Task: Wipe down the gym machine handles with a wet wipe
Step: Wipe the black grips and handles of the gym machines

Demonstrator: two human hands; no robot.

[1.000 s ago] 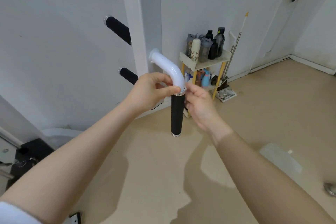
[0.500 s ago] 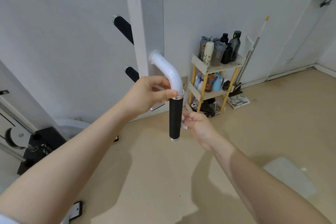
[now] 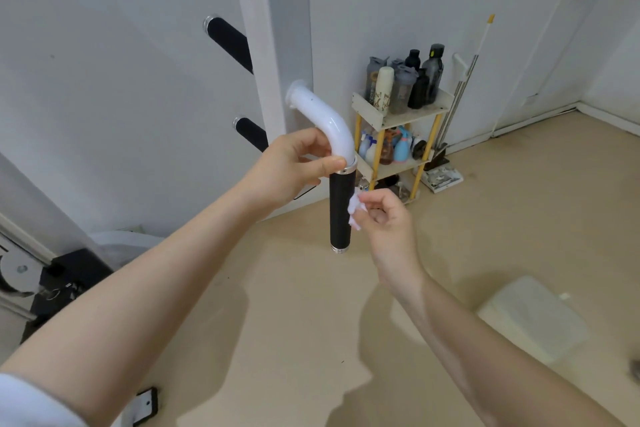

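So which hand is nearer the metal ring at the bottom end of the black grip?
Right. The right hand holds the wet wipe beside the black grip, partway above the bottom ring. The left hand pinches the top collar, farther up.

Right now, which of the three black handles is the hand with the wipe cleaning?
The black handle hanging straight down from the white curved pipe. The right hand presses the wet wipe against it; the other two jut from the post, untouched.

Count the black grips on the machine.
3. One hangs from the white elbow between the hands; two stick out left of the post, upper and lower. Others may be out of frame.
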